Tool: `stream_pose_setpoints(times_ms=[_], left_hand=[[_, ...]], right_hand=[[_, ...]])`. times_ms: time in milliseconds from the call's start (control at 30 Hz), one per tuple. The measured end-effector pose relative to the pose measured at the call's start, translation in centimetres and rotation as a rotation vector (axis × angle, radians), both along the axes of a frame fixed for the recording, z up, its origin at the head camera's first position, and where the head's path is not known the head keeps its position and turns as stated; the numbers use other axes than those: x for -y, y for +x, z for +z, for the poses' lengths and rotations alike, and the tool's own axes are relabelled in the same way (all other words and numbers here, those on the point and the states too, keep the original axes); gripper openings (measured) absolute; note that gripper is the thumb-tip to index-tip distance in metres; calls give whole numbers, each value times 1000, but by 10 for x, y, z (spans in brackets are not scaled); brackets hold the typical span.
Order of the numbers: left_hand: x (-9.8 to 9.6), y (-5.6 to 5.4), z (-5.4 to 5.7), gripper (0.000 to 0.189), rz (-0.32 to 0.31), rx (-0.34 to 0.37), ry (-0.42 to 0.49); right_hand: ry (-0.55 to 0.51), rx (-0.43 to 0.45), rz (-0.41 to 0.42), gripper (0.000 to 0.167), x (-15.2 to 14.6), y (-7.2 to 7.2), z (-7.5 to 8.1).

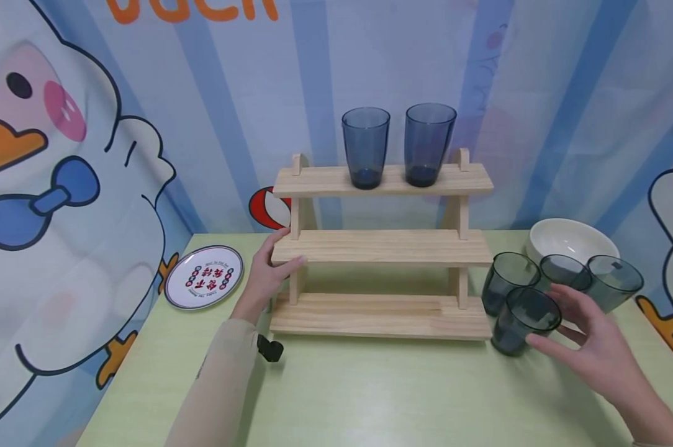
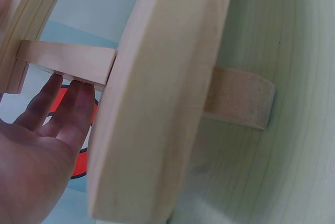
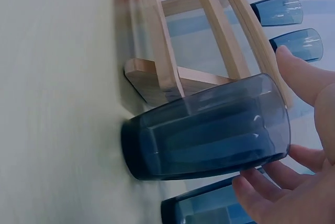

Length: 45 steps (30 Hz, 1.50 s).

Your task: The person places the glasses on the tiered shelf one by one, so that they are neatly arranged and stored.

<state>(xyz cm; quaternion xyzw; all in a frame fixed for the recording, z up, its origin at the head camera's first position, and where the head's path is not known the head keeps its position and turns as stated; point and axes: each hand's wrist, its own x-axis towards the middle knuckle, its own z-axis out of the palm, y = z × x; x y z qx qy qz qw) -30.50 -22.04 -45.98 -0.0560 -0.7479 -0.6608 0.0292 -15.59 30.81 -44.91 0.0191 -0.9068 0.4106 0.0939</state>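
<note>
Firstly, keep the wooden rack (image 1: pixel 381 248) steadied on the table (image 1: pixel 370 397): left hand (image 1: pixel 269 270) at its left end, fingers straight against the middle shelf. Then close the right hand (image 1: pixel 588 347), now spread and barely touching, around the nearest tumbler (image 1: pixel 521 320), standing just right of the rack's bottom shelf. Grip mid-wall, clear of neighbouring tumblers (image 1: pixel 565 273).

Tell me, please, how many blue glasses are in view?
6: two glasses on the top shelf, four clustered on the table by the right hand; none seems hidden.
</note>
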Motion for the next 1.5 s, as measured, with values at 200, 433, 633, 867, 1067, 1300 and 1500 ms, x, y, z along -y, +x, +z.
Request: stream_pose_setpoints(times_ms=[200,433,633,867,1067,1300,1500], left_hand=[[-1,1,1,73,-2,-3,3],[-1,1,2,72,0,-10,-2],[-1,1,1,71,3,-13,2],[-1,0,1,74,1,6,12],[-2,0,2,75,3,-4,9],[0,0,0,72,0,-9,-3],[0,3,0,73,-10,-4,12]], right_hand=[[-60,74,-34,104,3,-2,-7],[-103,106,-57,103,9,-4,-15],[-194,73,-36,97,10,-5,-26],[-272,9,8,90,10,-8,-32],[-285,-2,20,87,10,-8,-34],[-265,-8,4,85,12,-9,-34],[-256,-4,-20,87,12,-9,-36]])
